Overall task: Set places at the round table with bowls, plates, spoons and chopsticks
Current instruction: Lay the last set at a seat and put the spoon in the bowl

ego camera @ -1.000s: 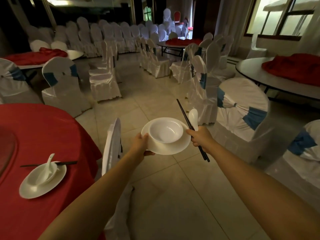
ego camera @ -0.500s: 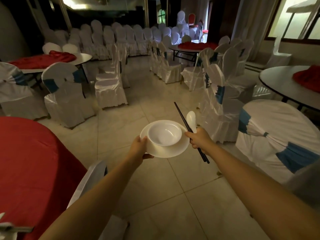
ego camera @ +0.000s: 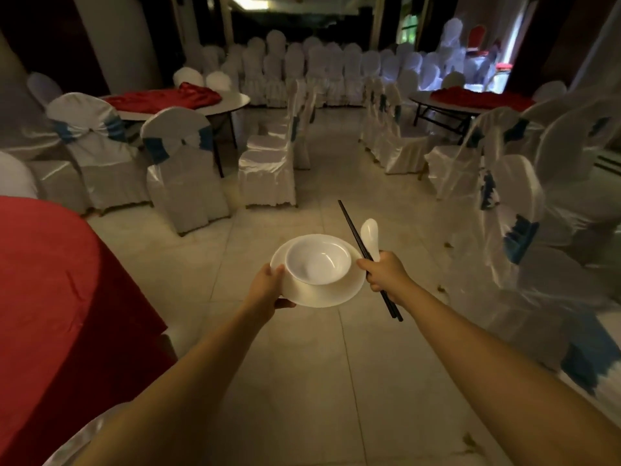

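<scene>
Head view: the left hand [ego camera: 268, 287] is gripping the near-left rim of a white plate [ego camera: 322, 296], thumb on top and fingers underneath, and is holding it level over the tiled floor [ego camera: 302, 371]. A white bowl [ego camera: 317, 260] is sitting upright on the plate, toward its far side, with nothing in it. Just right of the plate, the right hand [ego camera: 383, 274] is clenching a pair of black chopsticks [ego camera: 353, 227] and a white soup spoon [ego camera: 369, 232] together. The chopsticks are slanting up and away past the plate's right rim, and their other ends are sticking out below the fist. The spoon's scoop is standing just beside them.

Left of the plate, the round counter [ego camera: 50, 280] under its red cloth is filling the edge of the picture. Beyond the plate, white-covered chairs [ego camera: 188, 163] with blue sashes are standing in rows, and a second counter [ego camera: 188, 99] with a bunched red cloth is lying behind them.

Both grips are staying as they were half a second ago. The finished setting seen on the red counter a second ago is no longer showing, and the dark counter by the window, right of the plate, is gone from the frame.
</scene>
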`<action>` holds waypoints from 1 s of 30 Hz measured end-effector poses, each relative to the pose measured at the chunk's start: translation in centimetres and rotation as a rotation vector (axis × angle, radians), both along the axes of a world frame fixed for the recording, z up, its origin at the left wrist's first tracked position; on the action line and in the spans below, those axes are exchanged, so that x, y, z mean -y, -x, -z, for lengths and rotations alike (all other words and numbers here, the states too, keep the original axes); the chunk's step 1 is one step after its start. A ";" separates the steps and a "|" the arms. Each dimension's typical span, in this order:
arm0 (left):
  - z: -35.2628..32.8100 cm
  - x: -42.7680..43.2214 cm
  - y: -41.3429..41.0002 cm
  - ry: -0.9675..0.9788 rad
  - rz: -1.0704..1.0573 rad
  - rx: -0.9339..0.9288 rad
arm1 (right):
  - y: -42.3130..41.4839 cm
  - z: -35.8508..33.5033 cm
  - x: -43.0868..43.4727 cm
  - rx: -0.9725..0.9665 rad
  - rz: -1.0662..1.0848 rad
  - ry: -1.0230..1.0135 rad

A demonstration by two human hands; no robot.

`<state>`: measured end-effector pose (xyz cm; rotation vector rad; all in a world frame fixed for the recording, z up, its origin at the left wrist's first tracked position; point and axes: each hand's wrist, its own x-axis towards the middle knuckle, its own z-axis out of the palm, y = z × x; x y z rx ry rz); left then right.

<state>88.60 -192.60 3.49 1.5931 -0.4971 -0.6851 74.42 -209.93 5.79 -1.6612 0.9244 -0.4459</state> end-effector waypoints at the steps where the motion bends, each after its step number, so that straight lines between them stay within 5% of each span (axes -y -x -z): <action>1: 0.1 1.2 -0.9 0.002 -0.025 0.002 | -1.4 -0.1 1.6 -0.003 -0.030 0.002; 16: 0.5 12.3 -21.3 -0.050 -0.415 -0.120 | -26.4 -0.5 15.5 -0.005 -0.351 0.010; 30: -0.7 12.1 -43.4 -0.050 -0.701 -0.172 | -55.5 -0.6 16.8 0.022 -0.631 -0.028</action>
